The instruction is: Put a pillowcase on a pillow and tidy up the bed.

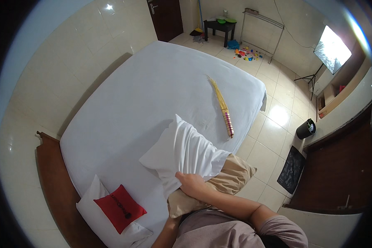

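Note:
A tan pillow (pixel 235 173) lies partly inside a white pillowcase (pixel 189 148), close against my body at the bed's near side. With its fingers closed on the pillowcase's edge, my right hand (pixel 192 185) reaches across the pillow. Below the pillow's near corner my left wrist shows, and my left hand (pixel 173 219) is mostly hidden behind that corner, so its fingers cannot be seen. Folds run across the pillowcase, and one of its corners points up toward the middle of the bed.
The bed (pixel 136 93) has a white sheet. A bundled stick broom (pixel 225 116) lies on it. A red cushion (pixel 121 209) rests on a white pillow (pixel 93 198) beside the wooden headboard (pixel 54 173). On the tiled floor are a black bin (pixel 305 129) and a dark mat (pixel 291 170).

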Tool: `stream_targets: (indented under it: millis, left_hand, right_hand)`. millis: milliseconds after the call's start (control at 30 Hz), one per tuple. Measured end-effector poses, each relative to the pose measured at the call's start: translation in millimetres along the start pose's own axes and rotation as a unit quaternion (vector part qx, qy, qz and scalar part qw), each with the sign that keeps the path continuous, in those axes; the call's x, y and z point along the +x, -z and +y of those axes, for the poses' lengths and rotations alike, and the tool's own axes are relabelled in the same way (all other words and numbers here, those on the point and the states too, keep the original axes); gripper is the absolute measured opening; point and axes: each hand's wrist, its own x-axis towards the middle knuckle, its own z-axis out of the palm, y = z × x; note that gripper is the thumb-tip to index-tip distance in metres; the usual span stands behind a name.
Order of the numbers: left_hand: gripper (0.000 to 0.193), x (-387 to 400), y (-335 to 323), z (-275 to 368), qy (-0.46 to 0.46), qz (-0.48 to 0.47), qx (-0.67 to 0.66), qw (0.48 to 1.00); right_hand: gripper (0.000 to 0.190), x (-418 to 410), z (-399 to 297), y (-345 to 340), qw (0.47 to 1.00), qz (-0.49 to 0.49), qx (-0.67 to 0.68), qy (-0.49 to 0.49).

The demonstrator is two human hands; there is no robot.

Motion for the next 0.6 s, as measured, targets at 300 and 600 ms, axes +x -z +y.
stream_targets:
  millis: [300,600]
  left_hand:
    - [0.024,11,-19,23,-0.202,0.072,0.757,0.617]
    - [0.023,-11,-20,28,-0.025,0.034,0.735,0.677]
  right_hand:
    - [0.027,-3,57,-66,0.988,-0.127,-0.032,0.077]
    - [0.024,-27,191,-4,0.974,0.078,-0.192,-0.089]
